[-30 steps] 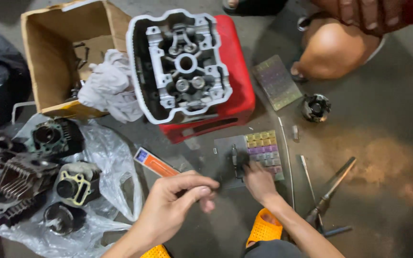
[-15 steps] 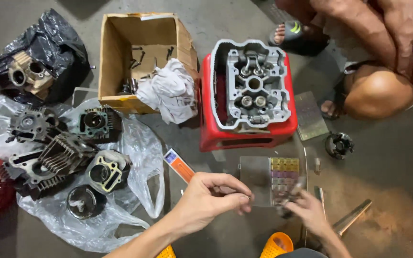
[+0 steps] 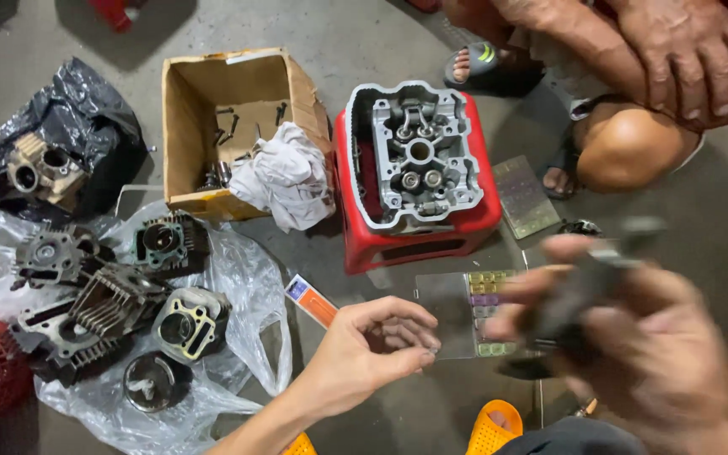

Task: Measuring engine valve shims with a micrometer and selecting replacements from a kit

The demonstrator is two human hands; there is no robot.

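My left hand (image 3: 372, 354) hovers low in the middle, fingers curled and thumb meeting the fingertips at the edge of a clear plastic case (image 3: 444, 303) of small coloured parts. Whether it pinches anything I cannot tell. My right hand (image 3: 634, 345) is raised close to the camera and blurred, gripping a dark object (image 3: 579, 299) whose kind I cannot make out. Beyond the case, a grey engine cylinder head (image 3: 419, 156) lies on a red plastic stool (image 3: 431, 236).
A cardboard box (image 3: 187, 118) with bolts and a white rag (image 3: 284, 177) stands left of the stool. Several engine parts (image 3: 111, 295) lie on clear plastic sheeting, another on a black bag (image 3: 44, 160). A small orange packet (image 3: 313, 302) lies nearby. Another person (image 3: 634, 147) crouches at upper right.
My right hand has lifted off the clear case toward the camera with a dark object in it. My left hand stays curled. The view has shifted, so everything sits further right.
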